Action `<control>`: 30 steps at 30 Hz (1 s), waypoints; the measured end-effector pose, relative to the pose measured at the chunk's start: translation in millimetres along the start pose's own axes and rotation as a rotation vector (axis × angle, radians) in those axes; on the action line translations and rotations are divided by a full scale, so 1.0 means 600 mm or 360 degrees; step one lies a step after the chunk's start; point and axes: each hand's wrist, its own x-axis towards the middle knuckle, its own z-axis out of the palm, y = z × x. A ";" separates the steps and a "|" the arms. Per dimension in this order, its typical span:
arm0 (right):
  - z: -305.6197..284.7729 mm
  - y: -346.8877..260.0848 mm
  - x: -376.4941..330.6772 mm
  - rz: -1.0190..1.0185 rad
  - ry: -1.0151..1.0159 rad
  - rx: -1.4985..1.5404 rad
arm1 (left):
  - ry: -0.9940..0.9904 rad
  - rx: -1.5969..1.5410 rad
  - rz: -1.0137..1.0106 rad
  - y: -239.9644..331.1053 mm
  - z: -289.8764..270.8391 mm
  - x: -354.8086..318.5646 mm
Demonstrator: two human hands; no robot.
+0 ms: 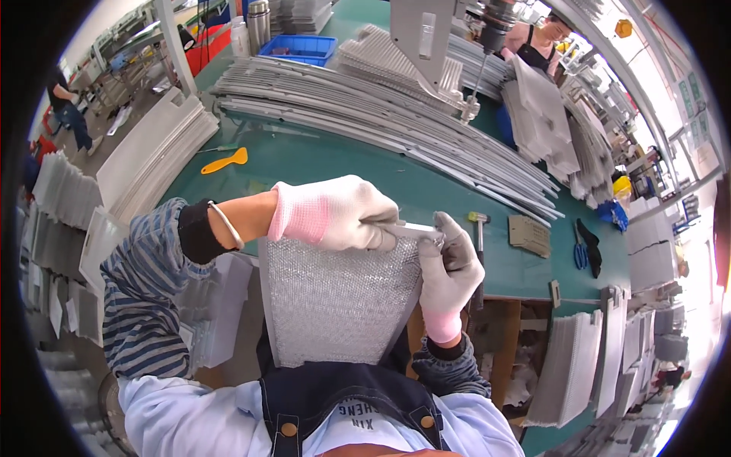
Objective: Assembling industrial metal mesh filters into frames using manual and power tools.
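A silvery metal mesh filter panel (343, 305) with narrow side frames stands tilted against my lap, at the near edge of the bench. My left hand (343, 213), in a white glove with a pink cuff, is closed around a pale metal frame strip (415, 228) along the panel's far edge. At the far right corner my right hand (451, 266), gloved the same way, pinches the strip's end between thumb and fingers. The left glove hides much of the strip, so how far it sits on the mesh I cannot tell.
Long metal strips (381, 114) lie across the green bench (304, 156). A yellow scraper (225, 161) is at left; a hammer (478, 236), brown cardboard pieces (529, 235) and blue-handled scissors (581, 255) are at right. Panels are stacked on both sides. A co-worker (537, 42) is beyond.
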 end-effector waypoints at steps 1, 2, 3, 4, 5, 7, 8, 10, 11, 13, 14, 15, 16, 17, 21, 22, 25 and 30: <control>0.008 -0.005 0.006 0.0003 -0.0020 0.0014 | 0.0005 -0.0004 -0.0019 0.001 -0.002 -0.002; 0.015 -0.008 0.009 0.0005 -0.0039 0.0028 | 0.0003 -0.0013 -0.0138 0.001 -0.005 -0.002; 0.014 -0.004 0.014 0.0009 -0.0056 0.0035 | 0.0005 -0.0019 -0.0253 0.000 -0.009 -0.004; 0.008 0.002 0.021 -0.0011 -0.0169 0.0116 | 0.0035 -0.0051 -0.0201 -0.009 -0.003 -0.006; 0.007 0.006 0.025 -0.0032 -0.0280 0.0196 | 0.0045 -0.0054 -0.0210 -0.011 -0.005 -0.012; 0.015 -0.003 0.019 0.0028 -0.0311 0.0196 | 0.0012 -0.0151 -0.0091 -0.014 -0.006 -0.024; 0.019 -0.004 0.019 0.0034 -0.0299 0.0183 | 0.0018 -0.0157 -0.0098 -0.017 -0.007 -0.027; 0.026 -0.007 0.021 0.0096 -0.0300 0.0040 | 0.0067 -0.0006 -0.0163 -0.021 -0.008 -0.031; 0.030 -0.005 0.025 0.0098 -0.0309 0.0039 | 0.0073 -0.0010 -0.0169 -0.023 -0.008 -0.030; 0.032 0.003 0.033 0.0160 -0.0346 0.0062 | 0.0080 0.0114 -0.0307 -0.029 -0.008 -0.027; 0.029 0.006 0.034 0.0149 -0.0395 0.0090 | 0.0084 0.0111 -0.0310 -0.030 -0.008 -0.031; 0.030 0.006 0.031 0.0152 -0.0396 0.0090 | 0.0027 0.0070 -0.0260 -0.031 -0.009 -0.036; 0.031 0.006 0.028 0.0133 -0.0399 0.0070 | -0.0030 0.0029 -0.0209 -0.030 -0.008 -0.040; 0.031 0.005 0.024 0.0116 -0.0402 0.0049 | -0.0033 0.0023 -0.0211 -0.027 -0.004 -0.042; 0.030 0.010 0.011 0.0198 -0.0534 -0.0032 | -0.0186 0.0325 -0.0346 -0.005 -0.004 -0.051; 0.036 0.011 0.002 0.0093 -0.0519 -0.0031 | -0.0200 0.0358 -0.0325 -0.004 -0.004 -0.054; 0.048 0.039 -0.006 -0.0121 -0.0367 0.0029 | -0.0148 0.0736 -0.0214 -0.006 0.005 -0.054; 0.013 0.131 0.049 0.0020 -0.0271 0.0792 | 0.1115 0.1075 0.0395 -0.045 -0.012 -0.047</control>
